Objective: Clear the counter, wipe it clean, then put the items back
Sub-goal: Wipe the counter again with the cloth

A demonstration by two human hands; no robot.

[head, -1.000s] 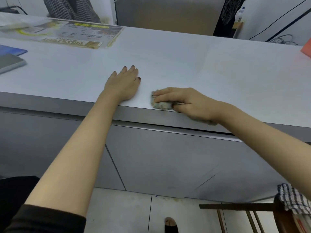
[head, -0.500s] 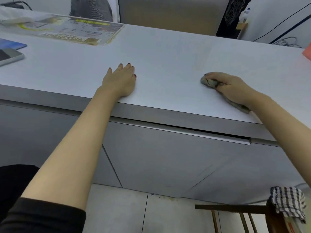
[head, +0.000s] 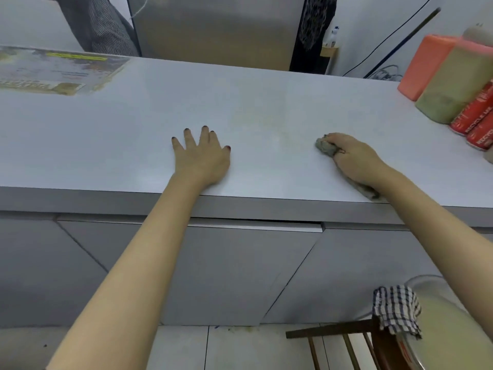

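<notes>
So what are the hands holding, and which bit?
The right hand grips a grey rag around its middle, both ends sticking out. The left hand lies flat on the counter, holding nothing.

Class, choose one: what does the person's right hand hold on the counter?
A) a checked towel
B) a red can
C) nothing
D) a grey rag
D: the right hand curls round a grey rag on the counter, while the left hand lies flat, empty.

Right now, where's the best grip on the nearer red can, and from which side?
Likely round the cylindrical side wall of the nearer red can, approached from the bare counter to its left. The other red can and a tan pack crowd its far side, and its top is out of frame.
</notes>
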